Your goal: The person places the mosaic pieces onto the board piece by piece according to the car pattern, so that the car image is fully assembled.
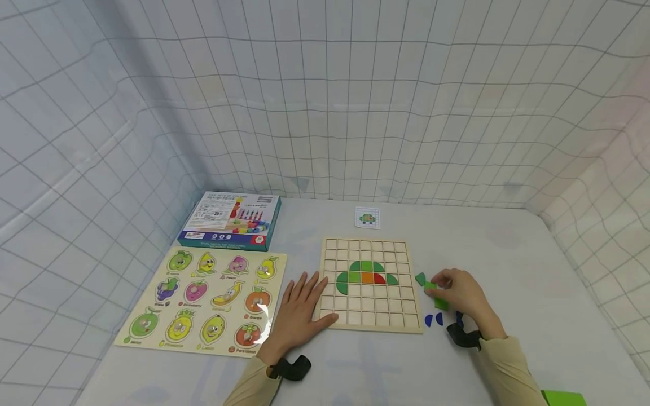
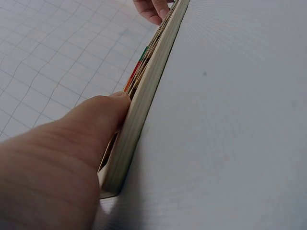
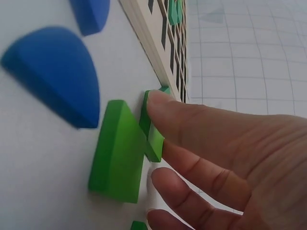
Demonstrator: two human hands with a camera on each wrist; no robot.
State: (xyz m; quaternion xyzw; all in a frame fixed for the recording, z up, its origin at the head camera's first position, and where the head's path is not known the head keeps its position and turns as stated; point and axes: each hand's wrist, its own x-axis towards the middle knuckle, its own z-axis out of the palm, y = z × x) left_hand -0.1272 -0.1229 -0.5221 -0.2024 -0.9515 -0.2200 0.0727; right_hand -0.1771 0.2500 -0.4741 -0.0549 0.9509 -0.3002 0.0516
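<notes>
A wooden grid board lies flat, with green, orange and red pieces set in some of its squares. My left hand rests on the board's left edge, fingers spread; in the left wrist view its thumb lies over the board's edge. Beyond the board's right side my right hand pinches a green square block between thumb and fingers. Close by lie another green block and a dark green piece. Blue half-round pieces sit nearer the wrist, one partly hidden by it.
Behind the board lies a small pattern card. To the left are a fruit puzzle board and a boxed set. A bright green object shows at the bottom right. Grid-patterned cloth walls enclose the table.
</notes>
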